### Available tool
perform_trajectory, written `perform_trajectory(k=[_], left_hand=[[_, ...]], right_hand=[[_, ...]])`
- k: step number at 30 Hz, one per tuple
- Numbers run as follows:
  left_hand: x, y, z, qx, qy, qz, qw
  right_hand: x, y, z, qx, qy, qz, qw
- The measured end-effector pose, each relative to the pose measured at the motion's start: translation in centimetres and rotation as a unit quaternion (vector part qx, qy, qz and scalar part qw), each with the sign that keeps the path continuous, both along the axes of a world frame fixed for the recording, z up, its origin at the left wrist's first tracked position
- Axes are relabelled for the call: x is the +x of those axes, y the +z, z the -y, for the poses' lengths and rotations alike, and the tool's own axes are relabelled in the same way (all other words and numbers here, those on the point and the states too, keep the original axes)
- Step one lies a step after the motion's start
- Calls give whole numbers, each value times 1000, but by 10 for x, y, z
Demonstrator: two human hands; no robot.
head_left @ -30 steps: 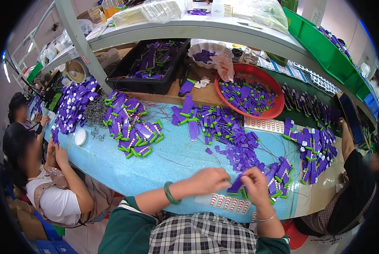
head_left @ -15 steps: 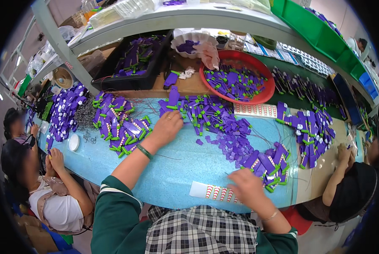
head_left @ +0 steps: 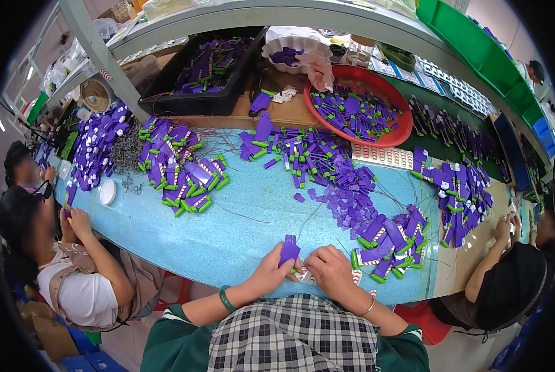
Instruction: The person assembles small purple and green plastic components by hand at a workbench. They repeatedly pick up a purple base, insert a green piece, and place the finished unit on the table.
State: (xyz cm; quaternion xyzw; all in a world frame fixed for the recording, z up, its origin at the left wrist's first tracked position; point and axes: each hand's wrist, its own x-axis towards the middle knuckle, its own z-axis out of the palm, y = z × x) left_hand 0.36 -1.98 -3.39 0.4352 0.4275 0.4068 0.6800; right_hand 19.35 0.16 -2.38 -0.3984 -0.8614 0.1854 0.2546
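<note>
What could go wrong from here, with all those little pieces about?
The purple piece could slip, as the left hand seems to grip only its lower end. The striped sheet, partly hidden by the right hand, might get nudged or creased. And the pile of purple-and-green pieces lies loose near that hand, so a careless sweep might scatter some.
</note>
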Motion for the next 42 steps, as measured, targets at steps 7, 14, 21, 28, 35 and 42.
perform_trajectory(k=[7, 14, 21, 28, 35, 42], left_hand=[[-7, 14, -2, 28, -73, -123, 989], [-4, 33, -8, -9, 16, -36, 999], [-3, 38, -10, -9, -7, 76, 997], [-6, 41, -10, -113, -33, 258, 959], [-4, 42, -11, -107, -32, 274, 955], [-2, 38, -10, -104, -32, 290, 951]], right_hand=[[5, 16, -9, -226, -25, -188, 956], [-10, 57, -11, -172, -96, -304, 932], [-14, 37, -7, -244, -54, -331, 910], [-21, 28, -7, -305, -82, -352, 881], [-21, 20, -8, -307, -84, -365, 875], [-21, 17, -7, -287, -87, -354, 886]])
